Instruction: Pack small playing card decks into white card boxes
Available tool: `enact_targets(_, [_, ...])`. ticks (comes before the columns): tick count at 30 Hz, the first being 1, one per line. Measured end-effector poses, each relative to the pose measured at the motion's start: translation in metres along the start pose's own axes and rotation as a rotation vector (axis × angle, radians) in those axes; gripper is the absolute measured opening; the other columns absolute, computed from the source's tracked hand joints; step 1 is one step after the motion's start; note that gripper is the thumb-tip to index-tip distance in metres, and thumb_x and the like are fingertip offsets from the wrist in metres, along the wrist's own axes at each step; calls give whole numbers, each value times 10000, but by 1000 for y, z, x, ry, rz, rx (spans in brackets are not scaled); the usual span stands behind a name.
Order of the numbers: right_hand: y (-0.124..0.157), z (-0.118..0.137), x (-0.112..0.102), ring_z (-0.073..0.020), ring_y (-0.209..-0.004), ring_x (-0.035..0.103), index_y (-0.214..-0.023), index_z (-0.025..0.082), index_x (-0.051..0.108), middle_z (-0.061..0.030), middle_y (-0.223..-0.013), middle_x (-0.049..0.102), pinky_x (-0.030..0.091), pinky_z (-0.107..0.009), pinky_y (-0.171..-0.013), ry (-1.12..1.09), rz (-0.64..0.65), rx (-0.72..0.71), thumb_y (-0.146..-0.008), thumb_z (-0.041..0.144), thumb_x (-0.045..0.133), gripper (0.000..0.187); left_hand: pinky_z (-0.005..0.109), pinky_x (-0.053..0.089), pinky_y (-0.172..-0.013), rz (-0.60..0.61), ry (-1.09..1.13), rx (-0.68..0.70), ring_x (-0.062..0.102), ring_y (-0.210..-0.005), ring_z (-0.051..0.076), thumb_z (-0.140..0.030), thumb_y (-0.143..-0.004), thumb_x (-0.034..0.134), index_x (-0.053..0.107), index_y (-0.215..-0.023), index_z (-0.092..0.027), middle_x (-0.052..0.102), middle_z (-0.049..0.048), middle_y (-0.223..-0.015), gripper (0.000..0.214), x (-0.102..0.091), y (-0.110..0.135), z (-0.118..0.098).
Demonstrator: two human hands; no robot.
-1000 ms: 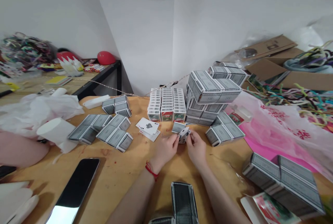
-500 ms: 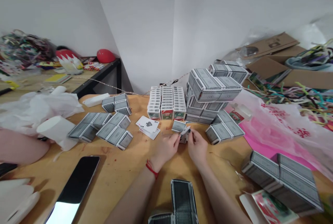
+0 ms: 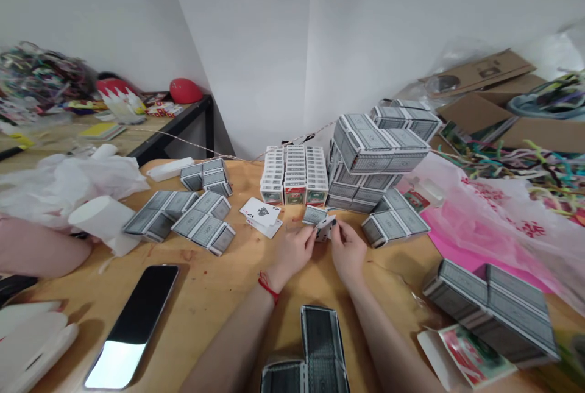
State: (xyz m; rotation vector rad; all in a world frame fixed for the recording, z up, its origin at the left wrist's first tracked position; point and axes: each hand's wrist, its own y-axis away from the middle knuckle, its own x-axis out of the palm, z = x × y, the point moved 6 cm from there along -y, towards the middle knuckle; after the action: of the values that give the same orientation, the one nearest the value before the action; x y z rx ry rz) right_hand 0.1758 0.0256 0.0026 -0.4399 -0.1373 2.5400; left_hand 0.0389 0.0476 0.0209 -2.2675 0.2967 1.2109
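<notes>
Between my two hands is a white playing card (image 3: 325, 228), tilted up off the table. My left hand (image 3: 295, 251) pinches its left side, and a red string bracelet sits on that wrist. On the other side, the fingers of my right hand (image 3: 348, 249) are closed on the card's right edge. A small grey-patterned piece made of cards (image 3: 314, 214) lies just beyond my fingertips. To the left, a few loose playing cards (image 3: 261, 212) lie face up, an ace of spades on top. Three rows of boxed card decks (image 3: 295, 177) stand behind.
Grey card-built blocks stand stacked (image 3: 377, 143) at the back right, with others at left (image 3: 203, 222), right (image 3: 493, 311) and front (image 3: 322, 344). A phone (image 3: 134, 326), a white paper roll (image 3: 103, 222) and an opened card box (image 3: 475, 353) lie around. Pink plastic (image 3: 484, 210) covers the right edge.
The whole view has shifted slightly, with things on the table sitting a little higher in the picture. Both hands keep hold of the card, which has barely moved.
</notes>
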Motion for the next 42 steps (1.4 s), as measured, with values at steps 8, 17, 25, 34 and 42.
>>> enact_targets(8, [-2,-7,23,-211,-852,630,-937,149,627,-89,-915,680,487,-337,-774,-232,280,28,-711,278,511,285,233,284,-526,-79,106,-225,500,-568,119,-255,-858,377,521,-719,-174,578,21,-636,216,1,0,21])
enact_targets(17, [0,-13,27,-214,-745,648,-923,151,619,-106,-929,676,523,-336,-677,-230,352,82,-722,364,527,307,236,274,-511,-66,144,-252,481,-548,115,-271,-859,371,523,-733,-169,576,21,-641,222,-1,-2,27])
enact_targets(25, [-2,-15,18,-178,-585,615,-810,138,617,-84,-735,681,482,-280,-570,-88,256,77,-726,443,506,335,245,278,-517,-10,36,-134,495,-549,120,-281,-867,355,500,-673,-178,561,16,-604,263,-2,-1,14])
enact_targets(34, [7,4,7,-184,-664,622,-828,157,645,-86,-744,685,434,-261,-614,285,71,-89,-789,421,431,342,255,293,-513,17,-51,23,524,-556,129,-249,-868,355,515,-694,-179,582,29,-605,247,0,2,-3])
enact_targets(42, [6,3,3,-175,-624,607,-764,155,649,-90,-708,681,407,-255,-585,318,28,-59,-798,451,410,382,255,304,-529,-6,-62,69,517,-569,125,-229,-866,350,512,-681,-175,569,31,-599,252,-2,2,-9])
